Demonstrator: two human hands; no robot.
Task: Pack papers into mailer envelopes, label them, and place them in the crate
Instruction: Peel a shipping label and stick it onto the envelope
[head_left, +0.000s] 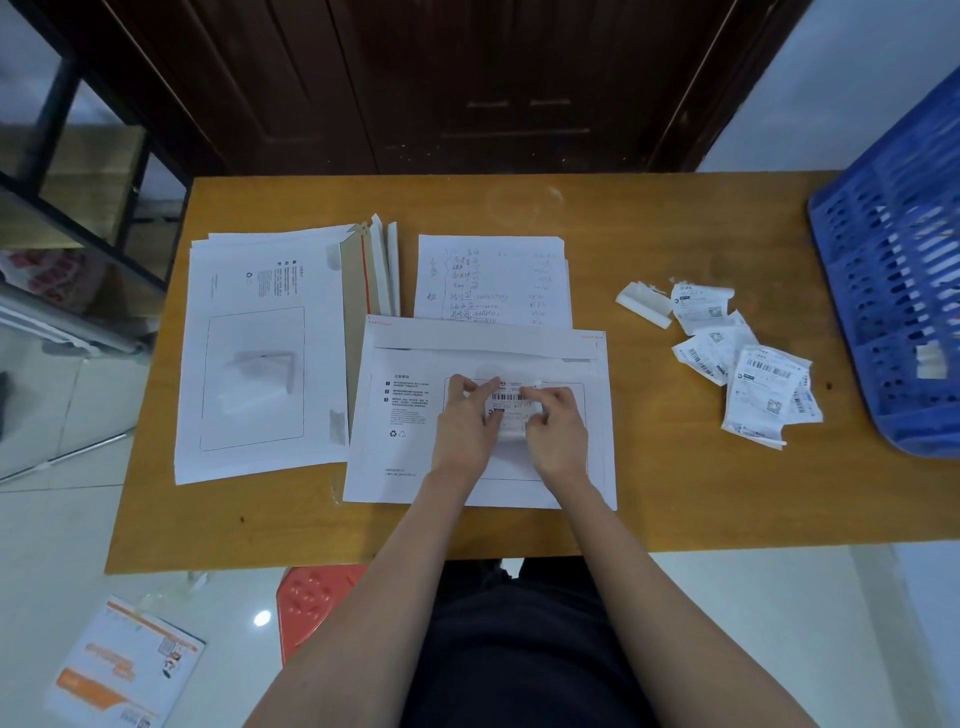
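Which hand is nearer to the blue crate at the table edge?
The right hand. It grips the label on the mailer envelope, on the side toward the blue crate. The left hand holds the label's other side, farther away.

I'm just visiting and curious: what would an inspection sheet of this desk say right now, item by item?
Surface: wooden table, worn, with white marks near the far edge.
Job's things: mailer envelope lying flat in front of the person; shipping label over its printed box; stack of mailers to the left; handwritten papers behind; blue crate at the right edge.
Clutter: loose labels and backing scraps on the right.
Grippers: left hand and right hand both pinch the label.
Cables: nothing seen.
Surroundings: dark wooden door, black shelf frame, red stool, orange-printed mailer on the floor.
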